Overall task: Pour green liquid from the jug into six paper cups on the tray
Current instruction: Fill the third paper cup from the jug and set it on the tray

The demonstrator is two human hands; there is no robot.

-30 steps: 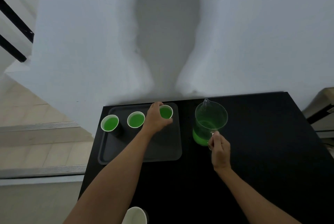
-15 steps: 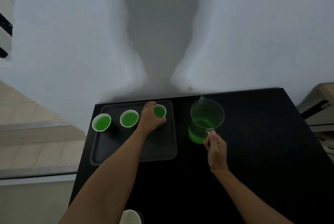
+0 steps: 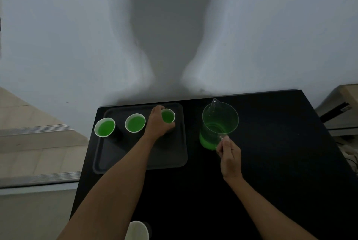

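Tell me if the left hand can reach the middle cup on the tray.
Probably yes. The middle cup stands just beside the left hand, nothing between them, but that hand grips the right cup and must let go first.

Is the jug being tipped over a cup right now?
No, the jug stands upright on the table beside the tray, the right hand holding its handle.
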